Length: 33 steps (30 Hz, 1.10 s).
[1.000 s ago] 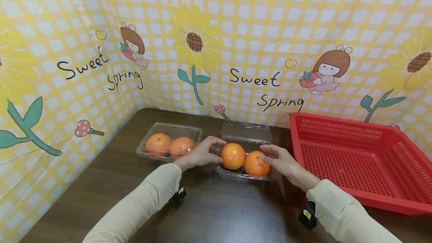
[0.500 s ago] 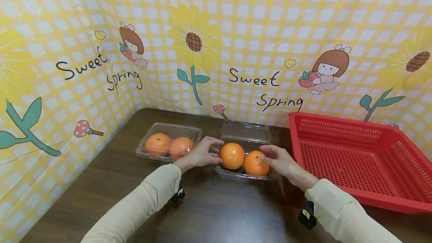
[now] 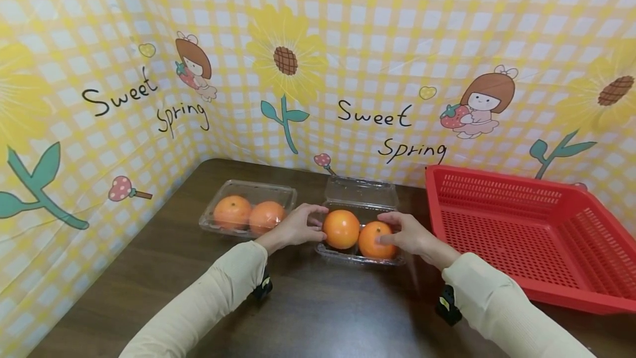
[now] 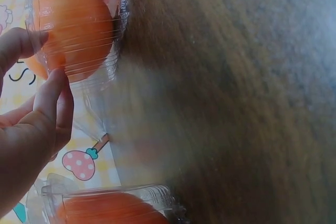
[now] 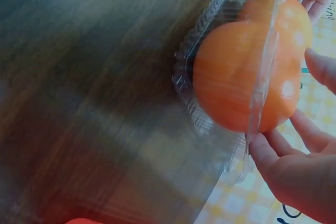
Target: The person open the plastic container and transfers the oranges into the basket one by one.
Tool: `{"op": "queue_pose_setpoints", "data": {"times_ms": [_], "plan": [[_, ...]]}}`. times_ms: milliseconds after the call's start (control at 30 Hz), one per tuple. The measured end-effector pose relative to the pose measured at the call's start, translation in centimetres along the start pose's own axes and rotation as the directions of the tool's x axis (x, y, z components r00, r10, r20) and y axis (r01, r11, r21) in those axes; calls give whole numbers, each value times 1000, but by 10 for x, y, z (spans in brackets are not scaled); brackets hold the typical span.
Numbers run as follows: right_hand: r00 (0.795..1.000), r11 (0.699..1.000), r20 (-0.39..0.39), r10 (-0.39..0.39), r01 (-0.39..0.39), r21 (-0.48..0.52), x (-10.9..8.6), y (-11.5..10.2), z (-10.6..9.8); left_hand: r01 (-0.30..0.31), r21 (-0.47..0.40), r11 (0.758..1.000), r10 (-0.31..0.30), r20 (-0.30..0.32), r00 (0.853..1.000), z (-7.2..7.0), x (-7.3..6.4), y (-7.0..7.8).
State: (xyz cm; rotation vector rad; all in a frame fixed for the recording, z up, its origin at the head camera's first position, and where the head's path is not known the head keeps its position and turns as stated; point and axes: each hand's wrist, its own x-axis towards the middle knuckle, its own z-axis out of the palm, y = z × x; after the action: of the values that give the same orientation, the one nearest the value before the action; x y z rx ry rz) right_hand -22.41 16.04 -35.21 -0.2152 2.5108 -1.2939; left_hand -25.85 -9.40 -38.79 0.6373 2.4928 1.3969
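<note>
Two oranges sit side by side in an open clear plastic clamshell point(image 3: 348, 257), its lid point(image 3: 362, 191) tilted back toward the wall. My left hand point(image 3: 295, 228) curves around the outer side of the left orange point(image 3: 341, 229); in the left wrist view, fingertips point(image 4: 59, 74) lie against that end of the fruit and rim. My right hand point(image 3: 409, 235) grips the right orange point(image 3: 375, 247) with the thumb over its front and the fingers behind. The right wrist view shows fingertips right at the clamshell's rim point(image 5: 262, 85) and around the orange point(image 5: 226, 77).
A second clear clamshell point(image 3: 288, 195), lid down, holds two oranges point(image 3: 232, 211) on the left of the dark wooden table point(image 3: 318, 308). A red perforated plastic basket point(image 3: 517, 236) stands at the right. Behind hangs a yellow checked cloth point(image 3: 372, 26).
My right hand has shifted slightly left, its thumb moving further over the front of the right orange. The left hand and both clamshells have stayed nearly still.
</note>
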Motion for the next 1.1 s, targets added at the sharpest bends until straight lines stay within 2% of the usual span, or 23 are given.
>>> {"op": "queue_pose_setpoints", "data": {"times_ms": [200, 533, 767, 900, 1100], "plan": [[1000, 999, 23, -20, 20, -38, 2, 2, -2, 22, 10, 1000, -22, -14, 1000, 0, 0, 3], [994, 994, 61, -90, 93, -53, 2, 6, 2, 15, -10, 1000, -15, -2, 1000, -1, 1, 0], [990, 987, 62, -129, 134, -83, 4, 9, 5, 23, 6, 1000, -23, -6, 1000, -1, 0, 1], [991, 988, 62, -116, 122, -100, 5, 9, 5, 32, 4, 999, -32, -5, 999, -1, 0, 2], [998, 986, 44, -49, 56, -160, 6, 7, 6, 24, 7, 1000, -24, 7, 1000, 0, 0, -1]]}}
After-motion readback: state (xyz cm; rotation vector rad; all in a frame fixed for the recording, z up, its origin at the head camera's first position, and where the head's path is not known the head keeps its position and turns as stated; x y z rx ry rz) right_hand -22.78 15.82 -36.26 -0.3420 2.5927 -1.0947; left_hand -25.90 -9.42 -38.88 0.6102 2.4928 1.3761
